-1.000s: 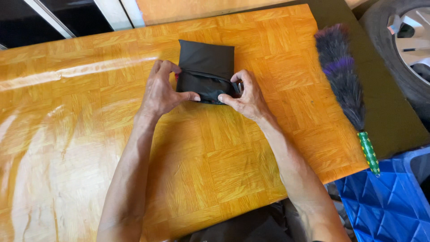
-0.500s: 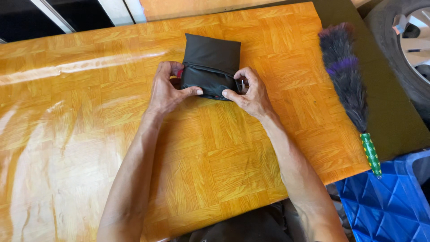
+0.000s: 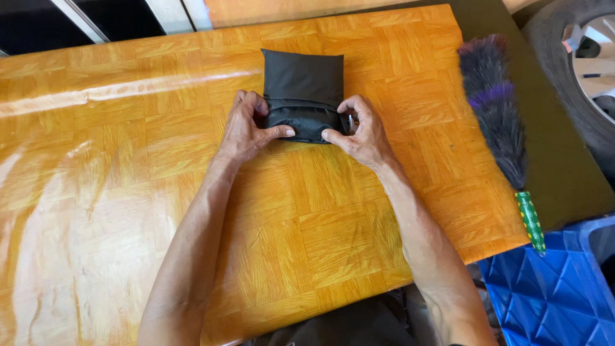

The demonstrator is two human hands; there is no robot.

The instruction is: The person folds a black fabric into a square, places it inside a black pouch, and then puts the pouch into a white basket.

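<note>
Lying between both hands' grip: black pouch (image 3: 302, 95)

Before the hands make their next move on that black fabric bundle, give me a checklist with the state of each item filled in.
1. Left hand on the black fabric bundle: ok, thumb and fingers pinch its near left edge.
2. Right hand on the bundle: ok, it grips the near right edge.
3. Bundle fully supported by the wooden table: ok, it lies flat, well away from the edges.
4. Bundle folded evenly: ok on the far half, cannot tell under the fingers.
5. Feather duster out of the way: ok, it lies apart on the right.
6. Small object at the right fingertips: cannot tell, too small.
</note>
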